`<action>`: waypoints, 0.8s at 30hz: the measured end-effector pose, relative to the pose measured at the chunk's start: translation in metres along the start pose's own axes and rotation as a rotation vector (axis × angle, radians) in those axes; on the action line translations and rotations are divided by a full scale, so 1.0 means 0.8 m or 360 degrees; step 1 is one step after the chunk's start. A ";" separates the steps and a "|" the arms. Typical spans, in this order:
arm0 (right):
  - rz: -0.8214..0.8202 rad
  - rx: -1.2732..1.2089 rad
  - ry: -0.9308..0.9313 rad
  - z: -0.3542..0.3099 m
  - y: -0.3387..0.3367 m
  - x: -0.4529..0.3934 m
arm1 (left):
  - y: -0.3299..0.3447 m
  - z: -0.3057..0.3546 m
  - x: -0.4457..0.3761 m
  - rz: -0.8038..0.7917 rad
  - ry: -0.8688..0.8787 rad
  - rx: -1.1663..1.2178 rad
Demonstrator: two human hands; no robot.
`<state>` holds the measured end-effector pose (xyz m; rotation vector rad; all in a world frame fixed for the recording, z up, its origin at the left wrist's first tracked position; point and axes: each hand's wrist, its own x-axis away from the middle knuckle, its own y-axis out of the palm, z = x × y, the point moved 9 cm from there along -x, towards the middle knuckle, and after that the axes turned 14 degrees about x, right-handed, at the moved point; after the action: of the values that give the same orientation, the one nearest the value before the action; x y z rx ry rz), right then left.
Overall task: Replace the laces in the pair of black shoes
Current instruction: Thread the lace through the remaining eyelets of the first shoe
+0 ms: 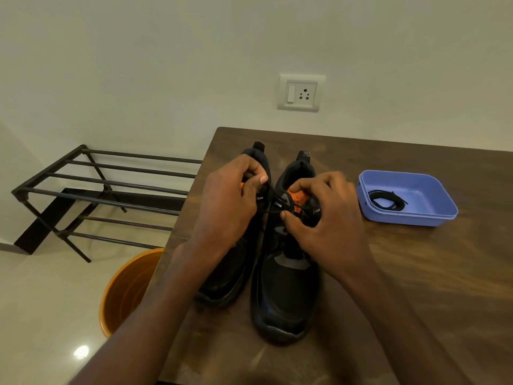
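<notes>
Far left of the frame there's a black metal shoe rack [105, 190] on the pale floor, and below it an orange bucket [130, 290] tucked against the table edge, partly hidden by the left forearm.

Moving right, the dark wooden table [416, 273] holds the pair of black shoes side by side, pretty much center frame. Both run lengthwise up and down the picture, toes toward the bottom edge (the camera side) and heels toward the wall. The left shoe [230, 273] is mostly covered by the left hand [230, 201], so its lace area is hard to make out. That hand's fingers are curled in, thumb and fingertips pinching a thin black lace [270, 191] above the shoe's collar. The lace runs down and right across the gap to the right shoe [286, 290], whose orange insole shows in the opening.

The right hand [327, 212] sits over that shoe's tongue, fingers bent, thumb and forefinger pinching at the eyelet area. Can't tell exactly what bit of lace it's got, the fingers block it.

Further right is a blue plastic tray [433, 195] with a coiled black lace [385, 200] inside. Upper center on the wall there's a white switch and socket plate [301, 93]. The table's right side gets cut off by the frame.
</notes>
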<state>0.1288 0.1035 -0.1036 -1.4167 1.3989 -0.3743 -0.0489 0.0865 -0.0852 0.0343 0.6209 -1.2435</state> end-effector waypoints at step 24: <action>-0.0246 0.0198 0.0454 0.024 -0.037 0.012 | -0.021 0.007 0.001 -0.0171 -0.0272 -0.1068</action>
<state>0.1624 0.0965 -0.0913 -1.4117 1.4675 -0.7758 -0.0612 0.0784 -0.0759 -0.6643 0.8698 -1.0735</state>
